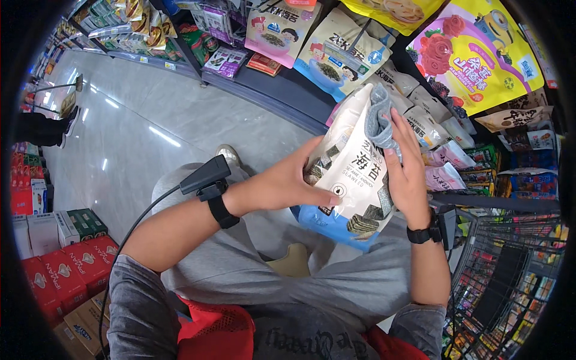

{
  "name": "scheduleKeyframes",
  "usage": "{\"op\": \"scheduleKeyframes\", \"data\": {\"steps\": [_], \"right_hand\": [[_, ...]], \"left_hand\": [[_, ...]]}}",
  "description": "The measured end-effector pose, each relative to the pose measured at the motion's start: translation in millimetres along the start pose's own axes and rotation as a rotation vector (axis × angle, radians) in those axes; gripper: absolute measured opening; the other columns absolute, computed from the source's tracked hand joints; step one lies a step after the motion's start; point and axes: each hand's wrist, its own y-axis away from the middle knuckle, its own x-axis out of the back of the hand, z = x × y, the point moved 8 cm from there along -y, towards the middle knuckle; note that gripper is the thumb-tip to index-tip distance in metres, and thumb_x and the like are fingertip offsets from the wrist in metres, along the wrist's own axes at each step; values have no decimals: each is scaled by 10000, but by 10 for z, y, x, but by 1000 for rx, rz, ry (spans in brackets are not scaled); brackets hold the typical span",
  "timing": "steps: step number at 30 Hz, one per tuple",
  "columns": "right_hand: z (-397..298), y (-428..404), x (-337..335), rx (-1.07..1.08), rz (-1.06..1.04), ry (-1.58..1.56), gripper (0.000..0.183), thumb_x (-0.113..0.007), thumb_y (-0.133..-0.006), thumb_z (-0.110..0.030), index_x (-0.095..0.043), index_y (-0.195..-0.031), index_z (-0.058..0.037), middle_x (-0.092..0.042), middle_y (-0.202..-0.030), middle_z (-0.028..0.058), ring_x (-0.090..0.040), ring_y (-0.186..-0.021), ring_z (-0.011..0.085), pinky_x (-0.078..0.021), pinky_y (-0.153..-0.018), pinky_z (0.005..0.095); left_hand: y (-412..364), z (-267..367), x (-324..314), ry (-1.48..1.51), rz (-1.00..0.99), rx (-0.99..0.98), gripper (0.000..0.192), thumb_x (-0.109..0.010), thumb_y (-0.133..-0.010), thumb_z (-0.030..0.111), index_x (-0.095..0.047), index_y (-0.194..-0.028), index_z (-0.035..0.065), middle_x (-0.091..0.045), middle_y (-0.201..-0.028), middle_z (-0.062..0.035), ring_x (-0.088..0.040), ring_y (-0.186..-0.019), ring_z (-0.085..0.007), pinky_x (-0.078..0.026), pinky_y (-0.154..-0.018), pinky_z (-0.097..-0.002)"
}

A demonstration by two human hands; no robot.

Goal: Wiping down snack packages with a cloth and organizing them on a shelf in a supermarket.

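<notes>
My left hand [310, 177] grips a white and blue pouch of sesame sandwich seaweed [360, 180] from its left side, thumb across the front. The pouch is tilted above my knees, with at least one other pack seeming to lie behind it. In my right hand [405, 166] is a folded grey cloth [380, 119], pressed against the top right of the pouch. My right fingers also rest along the pouch's right edge. Both wrists carry black straps with devices on them.
Seaweed pouches [344, 54] hang from the shelf rack ahead, with a large yellow and pink snack pouch [477, 58] to their right. A wire shopping cart [495, 265] stands at my right. Red boxes [67, 270] are stacked at left. Another person's leg [42, 128] shows in the aisle.
</notes>
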Motion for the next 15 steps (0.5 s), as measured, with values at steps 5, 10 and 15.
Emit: {"op": "scheduleKeyframes", "data": {"steps": [5, 10, 15], "right_hand": [[209, 11, 2, -84, -18, -40, 400, -503, -1006, -119, -559, -1388, -17, -463, -1538, 177, -393, -1445, 366, -283, -1192, 435], [382, 22, 40, -160, 14, -42, 370, -483, -1030, -124, -565, -1361, 18, -486, -1518, 174, -439, -1415, 354, -307, -1179, 423], [502, 27, 115, -205, 63, -23, 388, -487, -1050, -168, -550, -1368, 43, -526, -1479, 188, -486, -1375, 347, -340, -1156, 400]], "left_hand": [[1, 31, 80, 23, 66, 91, 1027, -866, -795, 121, -194, -1561, -5, -580, -1333, -150, -573, -1201, -193, -475, -1020, -335], [16, 87, 159, 24, 154, 111, 1121, -885, -778, 164, -128, -1588, -4, -595, -1293, -193, -607, -1147, -214, -484, -1004, -330], [65, 177, 252, 53, 232, 96, 1132, -887, -773, 169, -122, -1591, 1, -597, -1302, -183, -609, -1151, -207, -485, -1002, -328]]}}
